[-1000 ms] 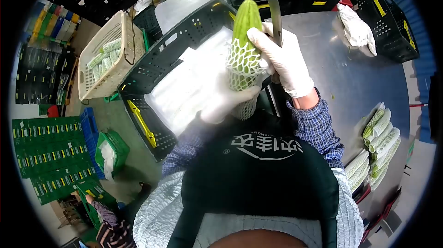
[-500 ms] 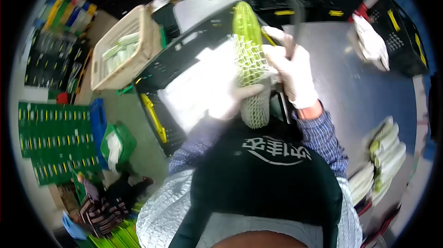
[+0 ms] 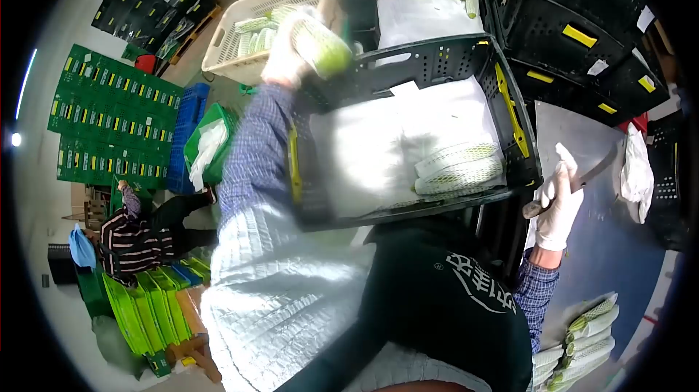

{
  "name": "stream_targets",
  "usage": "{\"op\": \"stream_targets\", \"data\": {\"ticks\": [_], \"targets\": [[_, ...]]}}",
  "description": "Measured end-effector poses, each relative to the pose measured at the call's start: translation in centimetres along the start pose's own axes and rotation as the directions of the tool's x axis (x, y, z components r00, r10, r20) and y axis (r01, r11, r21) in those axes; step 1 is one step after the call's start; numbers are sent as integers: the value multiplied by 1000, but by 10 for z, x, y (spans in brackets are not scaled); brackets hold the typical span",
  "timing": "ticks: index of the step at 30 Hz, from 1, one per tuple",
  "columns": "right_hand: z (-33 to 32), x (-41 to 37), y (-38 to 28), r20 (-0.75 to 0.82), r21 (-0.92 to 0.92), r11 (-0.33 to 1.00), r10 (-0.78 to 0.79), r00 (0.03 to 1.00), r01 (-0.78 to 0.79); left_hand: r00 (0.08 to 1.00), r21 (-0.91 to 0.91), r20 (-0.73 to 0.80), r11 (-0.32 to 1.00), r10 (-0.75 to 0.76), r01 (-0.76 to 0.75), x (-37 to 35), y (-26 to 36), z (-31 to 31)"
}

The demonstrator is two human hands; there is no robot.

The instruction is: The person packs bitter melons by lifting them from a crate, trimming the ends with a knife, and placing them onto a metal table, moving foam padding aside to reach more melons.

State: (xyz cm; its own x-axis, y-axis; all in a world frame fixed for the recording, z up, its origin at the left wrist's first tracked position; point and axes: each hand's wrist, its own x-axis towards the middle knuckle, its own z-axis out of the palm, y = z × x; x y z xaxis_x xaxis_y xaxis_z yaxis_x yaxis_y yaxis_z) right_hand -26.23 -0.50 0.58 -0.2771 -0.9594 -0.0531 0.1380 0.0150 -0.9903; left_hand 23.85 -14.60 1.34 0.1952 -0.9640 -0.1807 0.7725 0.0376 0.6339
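Observation:
My left hand (image 3: 282, 63), in a white glove, is closed around a light-green bitter melon (image 3: 324, 48) in a white foam net. Motion blurs the melon, held at the right edge of a cream basket (image 3: 239, 71) that contains more netted melons. My gloved right hand (image 3: 558, 213) grips a knife (image 3: 598, 170) by its handle, with the blade pointing away to the right above the metal table (image 3: 615, 246). Between my hands sits a black crate (image 3: 408, 211) lined with white paper. Several netted melons (image 3: 460, 168) lie in its near right corner.
More netted melons (image 3: 590, 341) are piled at the table's lower right. A second black crate (image 3: 429, 17) stands behind the first. Stacked black crates (image 3: 575, 35) rise at the back right, near a white cloth (image 3: 636, 181). A person in a striped top (image 3: 138, 242) is at far left.
My left hand has swung up and left from my chest to the basket, carrying a melon. My right hand has moved away to the right with the knife. The view has turned left.

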Motion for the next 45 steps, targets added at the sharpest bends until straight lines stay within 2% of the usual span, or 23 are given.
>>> {"op": "stream_targets", "data": {"ticks": [1, 2, 3, 4, 5, 7, 10, 11, 15, 17, 20, 23, 25, 26, 29, 31, 32, 35, 37, 38, 39, 40, 45], "targets": [[-2, -1, 7, 17, -7, 999, 37, 999, -37, 992, 141, -44, 984, 119, -112, 26, 29, -15], [-4, -3, 11, 31, -17, 997, 77, 997, -77, 955, 360, -210, 925, 210, -124, 37, 49, -18], [-3, -6, 7, 69, -82, 992, 98, 993, -92, 916, 551, -246, 823, 318, -138, 41, 59, -11], [3, -12, -4, 59, -76, 975, 212, 976, -207, 903, 522, -348, 852, 254, -38, 62, 66, -22], [3, -11, -2, 80, -111, 971, 223, 972, -213, 932, 633, -271, 774, 242, -17, 49, 52, -8], [-5, -6, 5, 114, -196, 946, 284, 952, -259, 996, 775, -68, 627, -52, 86, 60, 17, -21], [-31, 3, 34, 145, -271, 922, 323, 935, -277, 922, 861, 45, 483, -384, 159, 32, -108, -17], [-45, 2, 37, 126, -306, 909, 334, 934, -284, 886, 942, 62, 320, -460, 101, 11, -155, -9], [-15, -10, 28, 80, -385, 870, 364, 928, -308, 806, 978, 170, -5, -567, -209, -16, -258, -49], [-21, -13, 30, 60, -373, 871, 365, 929, -318, 753, 886, 147, -253, -641, -388, -37, -299, -31], [-28, -16, 36, 43, -345, 873, 380, 924, -343, 799, 847, 87, -378, -595, -375, -48, -356, -33], [-31, -20, 45, 19, -354, 868, 380, 925, -349, 731, 899, -157, -403, -664, -173, -35, -378, -33], [-25, -23, 35, -14, -354, 819, 478, 878, -452, 766, 931, -59, -313, -641, -190, -35, -378, -41], [-26, -23, 40, 32, -322, 849, 451, 892, -418, 783, 942, -8, -267, -622, -203, -33, -375, -46], [-24, -23, 32, 30, -373, 846, 422, 906, -381, 767, 964, 243, 234, -594, -125, -17, -367, -79], [-24, -23, 23, 30, -369, 853, 409, 912, -370, 714, 893, 247, 440, -655, 94, -10, -333, -67], [-24, -22, 22, 20, -400, 850, 382, 924, -343, 648, 846, 182, 453, -739, 280, -16, -302, -50], [-12, -13, 15, 54, -403, 890, 255, 965, -213, 622, 615, 242, 613, -745, 496, -30, -261, -54], [1, -1, 8, 110, -485, 873, 121, 987, -52, 605, 381, 368, 708, -706, 594, -65, -228, -1], [9, 5, 3, 140, -522, 853, 53, 989, 28, 573, 354, 437, 718, -694, 599, -65, -227, -5], [18, 11, -4, 174, -585, 803, -17, 985, 117, 642, 324, 443, 780, -625, 536, -73, -225, 3], [33, 19, 2, 201, -308, 932, -130, 971, 188, 668, 307, 443, 801, -598, 514, -81, -221, 8], [80, 41, -30, 465, -329, 786, -347, 815, 523, 745, 354, 429, 854, -511, 382, -112, -214, 37]]}}
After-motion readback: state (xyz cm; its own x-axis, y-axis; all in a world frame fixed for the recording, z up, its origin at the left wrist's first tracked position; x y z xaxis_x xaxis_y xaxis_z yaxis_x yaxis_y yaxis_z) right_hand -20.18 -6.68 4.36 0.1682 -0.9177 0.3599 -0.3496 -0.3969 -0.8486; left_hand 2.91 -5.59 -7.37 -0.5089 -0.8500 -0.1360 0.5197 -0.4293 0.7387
